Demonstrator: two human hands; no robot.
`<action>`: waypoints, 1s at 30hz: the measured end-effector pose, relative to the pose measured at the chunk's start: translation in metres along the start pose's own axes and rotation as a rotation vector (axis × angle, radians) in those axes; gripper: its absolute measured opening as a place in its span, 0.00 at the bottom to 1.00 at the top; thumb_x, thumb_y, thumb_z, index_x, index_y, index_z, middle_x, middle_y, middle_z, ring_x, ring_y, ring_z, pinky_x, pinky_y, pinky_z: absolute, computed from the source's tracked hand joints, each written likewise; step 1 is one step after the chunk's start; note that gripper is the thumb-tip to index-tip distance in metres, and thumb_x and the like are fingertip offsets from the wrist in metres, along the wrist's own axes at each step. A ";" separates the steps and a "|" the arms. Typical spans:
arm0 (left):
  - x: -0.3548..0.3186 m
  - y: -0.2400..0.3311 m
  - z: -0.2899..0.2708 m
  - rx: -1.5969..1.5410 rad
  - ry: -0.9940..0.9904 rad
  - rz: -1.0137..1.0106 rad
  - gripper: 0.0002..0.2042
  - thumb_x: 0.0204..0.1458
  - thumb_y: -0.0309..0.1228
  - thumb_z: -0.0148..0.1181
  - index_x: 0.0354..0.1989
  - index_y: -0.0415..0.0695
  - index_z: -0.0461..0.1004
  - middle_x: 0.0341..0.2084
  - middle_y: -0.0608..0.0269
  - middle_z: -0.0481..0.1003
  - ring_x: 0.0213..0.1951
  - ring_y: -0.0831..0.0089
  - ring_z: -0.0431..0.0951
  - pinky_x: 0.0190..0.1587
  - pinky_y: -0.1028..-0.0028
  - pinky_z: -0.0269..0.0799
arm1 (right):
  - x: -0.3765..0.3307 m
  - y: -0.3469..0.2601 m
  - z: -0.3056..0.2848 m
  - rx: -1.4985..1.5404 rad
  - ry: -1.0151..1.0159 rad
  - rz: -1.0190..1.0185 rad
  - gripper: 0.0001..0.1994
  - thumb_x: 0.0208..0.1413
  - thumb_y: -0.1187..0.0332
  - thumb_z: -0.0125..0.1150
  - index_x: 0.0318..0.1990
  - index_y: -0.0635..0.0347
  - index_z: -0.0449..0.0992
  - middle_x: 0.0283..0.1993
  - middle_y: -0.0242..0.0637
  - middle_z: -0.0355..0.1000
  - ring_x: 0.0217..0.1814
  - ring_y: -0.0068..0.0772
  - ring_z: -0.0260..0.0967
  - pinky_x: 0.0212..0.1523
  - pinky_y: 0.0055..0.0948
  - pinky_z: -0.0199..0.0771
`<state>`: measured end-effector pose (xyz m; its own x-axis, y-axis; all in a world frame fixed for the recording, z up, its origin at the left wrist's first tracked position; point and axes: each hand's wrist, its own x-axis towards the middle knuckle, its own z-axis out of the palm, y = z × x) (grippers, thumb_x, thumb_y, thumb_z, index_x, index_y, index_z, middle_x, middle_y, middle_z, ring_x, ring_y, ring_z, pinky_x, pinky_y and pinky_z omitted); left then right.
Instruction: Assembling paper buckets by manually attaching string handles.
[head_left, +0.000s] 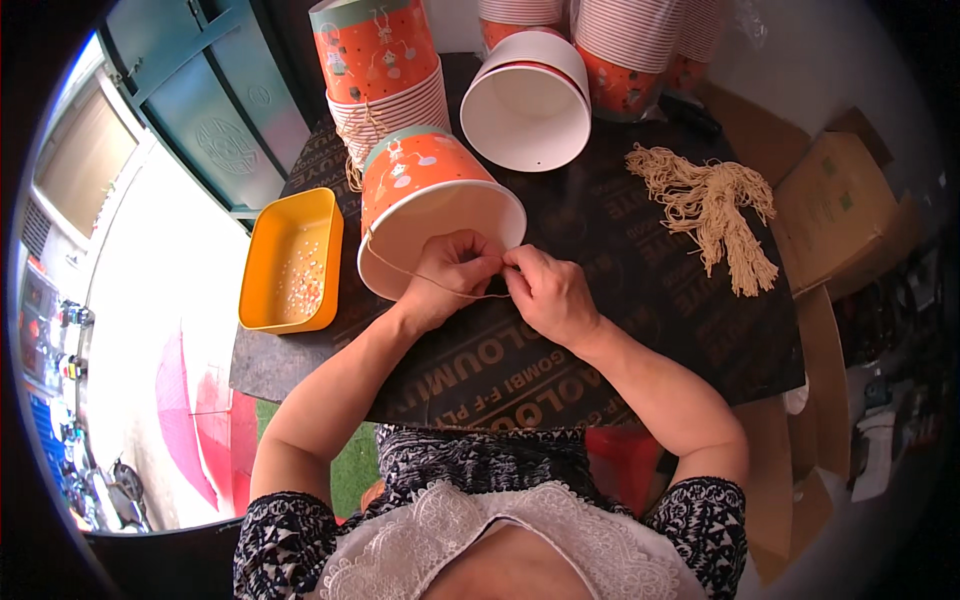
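Observation:
An orange paper bucket [425, 165] with a green band and a white inside lies on its side, its mouth toward me. A thin beige cord [415, 275] comes from the left of its rim and runs over my left wrist to my right hand. My left hand [455, 275] reaches into the mouth, thumb and fingers pinched near the right rim; what they pinch is hidden. My right hand [552, 292] is closed beside it, fingertips meeting those of the left, with the cord running into its grip.
A yellow tub [291, 262] with small pale bits stands left. Behind are stacked buckets [385, 75], a white-mouthed bucket [525, 118] on its side and more wrapped stacks [630, 55]. A bundle of cords [715, 205] lies right on the dark table [640, 355], near cardboard boxes [835, 205].

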<state>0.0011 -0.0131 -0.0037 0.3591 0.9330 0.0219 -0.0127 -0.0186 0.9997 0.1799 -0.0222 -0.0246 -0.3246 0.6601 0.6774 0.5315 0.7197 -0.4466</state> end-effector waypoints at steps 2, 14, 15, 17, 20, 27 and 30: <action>0.000 0.000 0.000 -0.025 0.006 -0.018 0.06 0.58 0.29 0.58 0.33 0.41 0.71 0.20 0.70 0.68 0.17 0.84 0.62 0.17 0.83 0.54 | 0.000 -0.001 0.000 -0.001 -0.007 0.000 0.07 0.50 0.78 0.60 0.36 0.63 0.70 0.30 0.46 0.74 0.31 0.48 0.75 0.28 0.39 0.74; -0.002 0.002 0.003 0.038 0.033 -0.003 0.08 0.60 0.32 0.54 0.34 0.39 0.70 0.16 0.65 0.67 0.13 0.80 0.63 0.14 0.80 0.55 | 0.006 0.004 0.003 0.150 0.005 0.103 0.02 0.52 0.76 0.58 0.33 0.61 0.72 0.31 0.47 0.74 0.34 0.53 0.74 0.30 0.42 0.74; -0.003 0.003 0.004 0.038 0.060 -0.006 0.08 0.59 0.31 0.54 0.34 0.39 0.70 0.16 0.65 0.68 0.13 0.79 0.63 0.14 0.80 0.56 | 0.006 0.005 0.002 0.140 -0.002 0.098 0.02 0.52 0.76 0.58 0.33 0.61 0.72 0.31 0.47 0.74 0.34 0.53 0.73 0.30 0.42 0.74; -0.003 0.003 0.005 0.040 0.086 -0.008 0.08 0.59 0.31 0.54 0.35 0.38 0.70 0.17 0.65 0.68 0.13 0.79 0.63 0.13 0.80 0.56 | 0.005 0.004 0.002 0.131 -0.011 0.094 0.02 0.52 0.76 0.58 0.33 0.61 0.73 0.31 0.46 0.74 0.34 0.52 0.73 0.30 0.42 0.74; -0.002 0.000 0.004 0.007 0.116 -0.014 0.06 0.58 0.29 0.52 0.36 0.38 0.70 0.18 0.63 0.69 0.12 0.79 0.64 0.13 0.80 0.57 | 0.005 0.004 0.002 0.129 -0.027 0.095 0.02 0.52 0.75 0.58 0.33 0.61 0.73 0.32 0.45 0.74 0.34 0.52 0.74 0.30 0.41 0.73; 0.002 -0.020 -0.002 0.321 0.226 0.162 0.06 0.48 0.20 0.51 0.34 0.35 0.72 0.23 0.57 0.72 0.24 0.68 0.71 0.26 0.73 0.67 | 0.004 0.004 0.004 0.112 -0.028 0.094 0.02 0.53 0.74 0.59 0.33 0.60 0.73 0.32 0.44 0.74 0.34 0.51 0.74 0.30 0.41 0.74; 0.002 -0.028 -0.003 0.590 0.247 0.318 0.06 0.45 0.17 0.52 0.31 0.34 0.73 0.28 0.53 0.73 0.33 0.63 0.75 0.36 0.69 0.71 | 0.005 0.001 0.001 0.098 -0.045 0.105 0.04 0.50 0.78 0.62 0.33 0.63 0.75 0.33 0.46 0.75 0.35 0.49 0.75 0.31 0.36 0.75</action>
<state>-0.0001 -0.0096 -0.0315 0.1990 0.9030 0.3809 0.4501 -0.4294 0.7830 0.1775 -0.0181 -0.0222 -0.3077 0.7400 0.5980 0.4861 0.6626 -0.5698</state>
